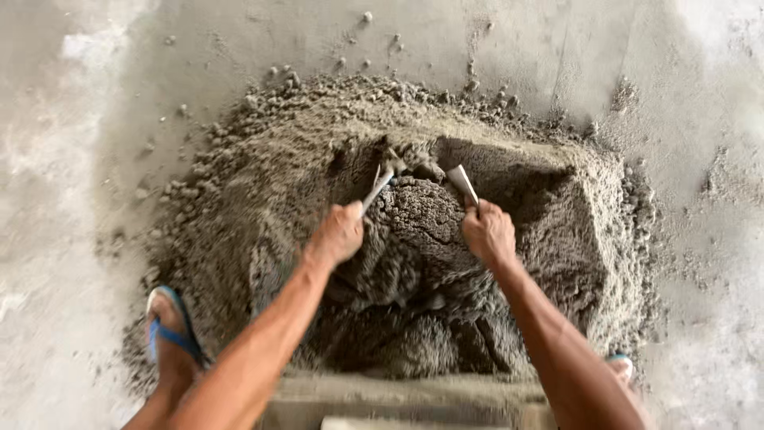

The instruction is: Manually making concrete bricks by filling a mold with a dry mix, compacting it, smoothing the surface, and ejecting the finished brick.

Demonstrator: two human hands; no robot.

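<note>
A wide heap of damp grey mortar mix (263,175) lies on the concrete floor. My left hand (337,234) is closed around the handle of a trowel (380,185) whose blade is dug into the heap. My right hand (489,232) grips a second trowel (463,183), its pale blade tilted up at the edge of a hollow. Between both hands sits a darker, wetter lump of mix (418,219).
My left foot in a blue flip-flop (169,330) stands at the heap's near left edge; part of the other sandal (621,365) shows at right. A grey mould or block edge (406,398) lies at the bottom. Loose crumbs scatter over the concrete floor (79,159).
</note>
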